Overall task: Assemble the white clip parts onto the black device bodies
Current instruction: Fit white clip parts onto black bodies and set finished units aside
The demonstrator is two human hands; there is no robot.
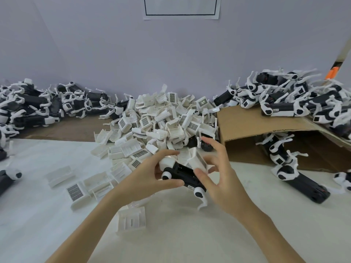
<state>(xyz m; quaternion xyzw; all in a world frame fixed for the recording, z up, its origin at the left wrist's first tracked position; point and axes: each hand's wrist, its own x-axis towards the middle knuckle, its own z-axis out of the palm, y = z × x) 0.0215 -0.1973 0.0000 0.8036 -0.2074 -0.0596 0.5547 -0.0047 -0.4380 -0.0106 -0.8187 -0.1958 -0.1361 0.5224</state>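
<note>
Centre of the frame, just below the middle: the left hand (150, 177) grips a black device body (182, 172), thumb underneath along its near edge, fingers (167, 153) curled over the top. The body's long axis runs on a diagonal, from upper left down to lower right, with one white-ringed round end (166, 175) facing the lower left and a second white wheel-like piece with a curved tail (199, 194) hanging off the lower right end.

The right hand (220, 173) comes in from the right, and its thumb (202, 176) and forefinger pinch a white clip part (197, 160) sitting tilted on the upper side of the body, open face turned to the right. The other right fingers (212, 144) are spread and lifted, touching nothing. How far the clip is seated I cannot tell; the join is hidden behind the thumb and blurred.

Behind the hands, mid-frame, a heap of loose white clips (161, 118) spills toward the lower left across the pale surface (190, 234), with one clip (131, 221) lying between the forearms. Piles of black-and-white devices fill the left edge (34, 105) and the upper right (288, 95), the right pile resting on a cardboard flap (247, 122). More devices under the flap are half in shadow. At the top, a printed sheet (180, 8) on the wall is cut off by the frame, its text unreadable.
</note>
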